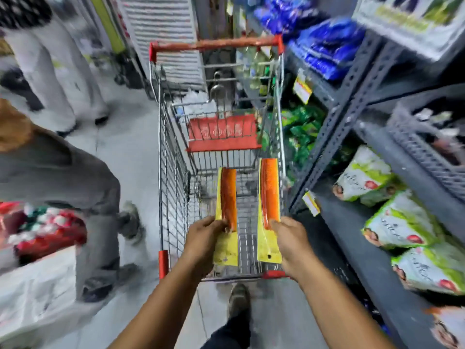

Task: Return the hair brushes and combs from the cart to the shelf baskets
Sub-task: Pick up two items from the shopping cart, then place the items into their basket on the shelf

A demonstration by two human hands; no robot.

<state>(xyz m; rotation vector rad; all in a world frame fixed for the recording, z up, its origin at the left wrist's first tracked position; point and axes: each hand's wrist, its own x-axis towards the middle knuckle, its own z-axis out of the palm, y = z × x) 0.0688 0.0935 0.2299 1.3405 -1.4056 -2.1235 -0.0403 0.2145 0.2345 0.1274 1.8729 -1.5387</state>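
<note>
**Two carded combs held above the cart**

Left hand (204, 238) grips an orange comb (228, 197) on its yellow backing card. Right hand (289, 241) is clamped on a second orange comb (268, 190), likewise carded. Both combs are held over the wire shopping cart (173, 172), pointing away. Grey shelving (352, 96) stands at right; its grey basket (422, 152) is near.

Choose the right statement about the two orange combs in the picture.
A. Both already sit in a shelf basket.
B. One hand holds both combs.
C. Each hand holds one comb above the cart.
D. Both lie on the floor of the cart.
C: the left hand grips one orange comb and the right hand grips the other comb, both on yellow cards above the cart.
</note>
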